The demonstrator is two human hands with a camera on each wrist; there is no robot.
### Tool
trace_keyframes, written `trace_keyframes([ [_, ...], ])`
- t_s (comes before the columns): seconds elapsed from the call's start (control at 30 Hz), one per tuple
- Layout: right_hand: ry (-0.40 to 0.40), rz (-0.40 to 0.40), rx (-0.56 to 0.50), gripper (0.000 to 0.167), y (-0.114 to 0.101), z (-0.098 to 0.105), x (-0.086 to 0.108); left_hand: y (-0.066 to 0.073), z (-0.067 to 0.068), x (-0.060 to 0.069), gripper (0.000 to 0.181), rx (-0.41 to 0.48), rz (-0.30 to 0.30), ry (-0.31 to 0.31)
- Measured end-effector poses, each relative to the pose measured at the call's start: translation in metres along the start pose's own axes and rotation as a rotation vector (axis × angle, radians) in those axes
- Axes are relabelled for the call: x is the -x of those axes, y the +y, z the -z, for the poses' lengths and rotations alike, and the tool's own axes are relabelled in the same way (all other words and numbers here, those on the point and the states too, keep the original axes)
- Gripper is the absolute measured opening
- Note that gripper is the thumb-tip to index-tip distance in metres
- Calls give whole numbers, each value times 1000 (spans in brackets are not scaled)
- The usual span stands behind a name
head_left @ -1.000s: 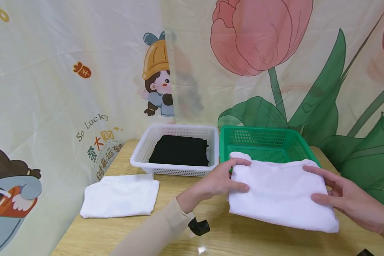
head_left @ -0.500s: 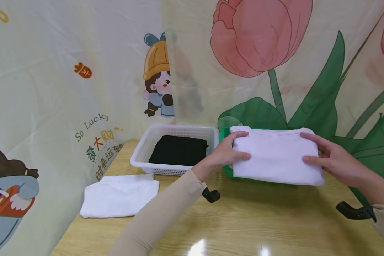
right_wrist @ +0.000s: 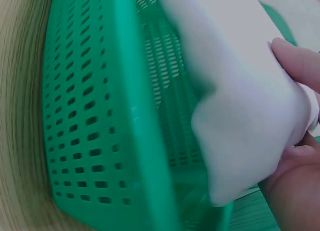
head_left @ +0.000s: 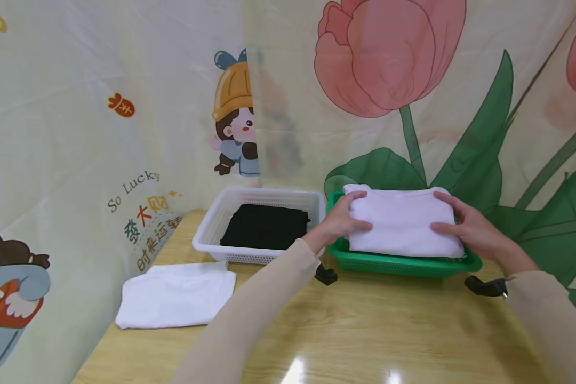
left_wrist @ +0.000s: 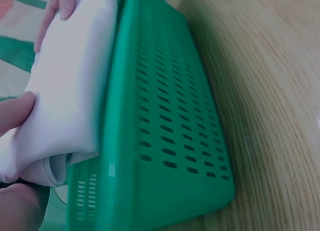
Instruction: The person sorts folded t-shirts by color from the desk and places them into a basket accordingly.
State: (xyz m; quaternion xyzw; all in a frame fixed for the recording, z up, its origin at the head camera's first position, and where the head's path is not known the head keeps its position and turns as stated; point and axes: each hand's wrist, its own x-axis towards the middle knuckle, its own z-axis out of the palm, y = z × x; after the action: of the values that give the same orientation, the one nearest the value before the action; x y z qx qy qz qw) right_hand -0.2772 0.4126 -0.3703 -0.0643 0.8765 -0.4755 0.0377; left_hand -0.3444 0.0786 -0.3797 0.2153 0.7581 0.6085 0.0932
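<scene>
A folded white shirt lies level at the mouth of the green basket, within its rim. My left hand grips its left edge, thumb on top and fingers around the side. The right edge is held the same way by my right hand. In the left wrist view the thumb presses the white cloth beside the basket's wall. From the right wrist the shirt's corner shows over the basket's inside, apart from its floor.
Left of the green basket stands a white basket with folded black cloth inside. Another folded white shirt lies on the wooden table at the left. A printed curtain hangs close behind the baskets.
Both hands have carried the folded white shirt from in front of the green basket, up and away from me, then lowered it into the basket's mouth. The other shirt and the white basket stayed put.
</scene>
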Motion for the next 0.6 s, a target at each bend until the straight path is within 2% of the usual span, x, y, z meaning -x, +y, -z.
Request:
trace_keyframes([
  [0.2,-10,-14,-3,99,13,-10,-11,-16,-7,-9,91,-126,18,28],
  [0.33,-25,-35,-2,105,21,-16,-15,-25,-15,-14,95,-160,82,51],
  [0.47,-15,-94,98,111,31,-18,-20,-29,-22,-15,94,-159,123,85],
  [0.6,-17,-123,174,111,37,-19,-23,-31,-26,-16,93,-163,130,122],
])
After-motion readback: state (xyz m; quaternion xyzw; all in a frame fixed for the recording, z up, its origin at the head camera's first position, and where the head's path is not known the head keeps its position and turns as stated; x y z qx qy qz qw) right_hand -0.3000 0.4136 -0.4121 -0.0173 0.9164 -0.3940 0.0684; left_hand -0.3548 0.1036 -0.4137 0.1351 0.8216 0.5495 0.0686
